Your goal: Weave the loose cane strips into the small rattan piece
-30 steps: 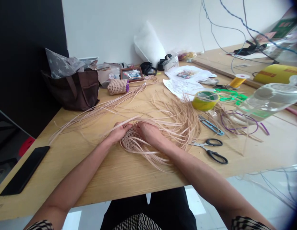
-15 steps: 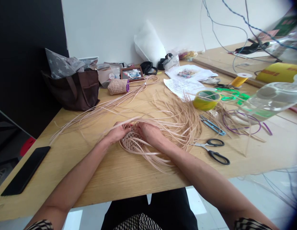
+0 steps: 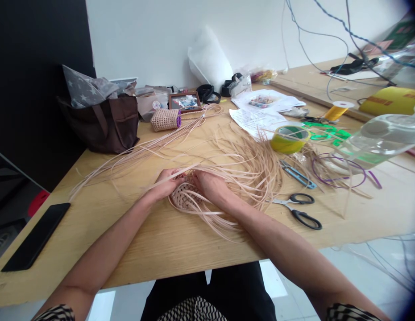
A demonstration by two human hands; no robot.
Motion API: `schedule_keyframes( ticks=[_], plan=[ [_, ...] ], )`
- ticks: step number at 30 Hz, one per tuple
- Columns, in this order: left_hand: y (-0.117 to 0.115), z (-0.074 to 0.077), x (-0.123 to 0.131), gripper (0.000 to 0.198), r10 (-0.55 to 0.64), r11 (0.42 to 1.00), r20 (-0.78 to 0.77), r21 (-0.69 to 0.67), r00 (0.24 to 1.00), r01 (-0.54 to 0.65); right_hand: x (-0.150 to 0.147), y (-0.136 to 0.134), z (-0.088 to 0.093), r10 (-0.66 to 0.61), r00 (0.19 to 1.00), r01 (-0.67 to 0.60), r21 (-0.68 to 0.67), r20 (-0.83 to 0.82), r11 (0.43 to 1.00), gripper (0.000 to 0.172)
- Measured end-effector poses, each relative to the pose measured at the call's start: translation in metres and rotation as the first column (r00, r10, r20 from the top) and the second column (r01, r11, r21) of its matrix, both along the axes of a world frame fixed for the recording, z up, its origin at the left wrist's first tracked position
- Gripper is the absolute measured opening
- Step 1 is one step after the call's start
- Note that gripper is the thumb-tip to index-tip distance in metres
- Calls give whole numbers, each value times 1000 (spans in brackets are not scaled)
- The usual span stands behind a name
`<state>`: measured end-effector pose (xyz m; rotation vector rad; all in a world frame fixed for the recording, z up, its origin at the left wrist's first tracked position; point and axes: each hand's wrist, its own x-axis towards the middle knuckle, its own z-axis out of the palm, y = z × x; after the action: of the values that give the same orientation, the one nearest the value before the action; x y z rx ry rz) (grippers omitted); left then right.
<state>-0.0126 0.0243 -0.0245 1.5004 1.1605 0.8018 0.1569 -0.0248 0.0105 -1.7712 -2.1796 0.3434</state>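
A small piece of beige weaving [image 3: 184, 197] lies on the table in front of me, with many long pale strips [image 3: 249, 178] fanning out from it to the right. My left hand [image 3: 168, 183] is closed on its upper left edge, thumb and fingers pinched together. At its upper right, my right hand [image 3: 209, 183] is closed among the strips; its fingertips are partly hidden by the hand and strips. Some strips loop over the near side of the weaving and pass beneath my right forearm.
Black-handled scissors [image 3: 303, 209] and a blue utility knife [image 3: 297, 174] lie to the right, near yellow tape [image 3: 289, 139] and a clear plastic bottle [image 3: 384, 136]. A finished-looking woven pouch [image 3: 164, 120] and a brown bag [image 3: 103, 125] stand behind. A black phone [image 3: 36, 236] lies left.
My hands stay at the weaving with only slight finger movement. The left hand's knuckles have lifted a little, and the view has shifted slightly.
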Motion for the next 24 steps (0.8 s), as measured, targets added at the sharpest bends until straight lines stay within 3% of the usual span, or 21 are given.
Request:
schedule_keyframes(
  ticks=[5,13,18,24],
  plan=[
    [-1,2,2,20,-23,1000,13,-17,1000,23,0,1,-4,-41,999,42,-16,30,999,34],
    [-10,17,5,30,-76,959,221,-252,972,132,2,1,-6,-26,999,26,-1,37,1000,34],
    [-7,14,3,25,-31,973,204,-216,978,76,2,1,-6,-18,999,19,-6,35,1000,33],
    [-9,13,6,26,-30,978,214,-195,976,73,2,-2,6,-20,999,23,-68,33,997,30]
  ],
)
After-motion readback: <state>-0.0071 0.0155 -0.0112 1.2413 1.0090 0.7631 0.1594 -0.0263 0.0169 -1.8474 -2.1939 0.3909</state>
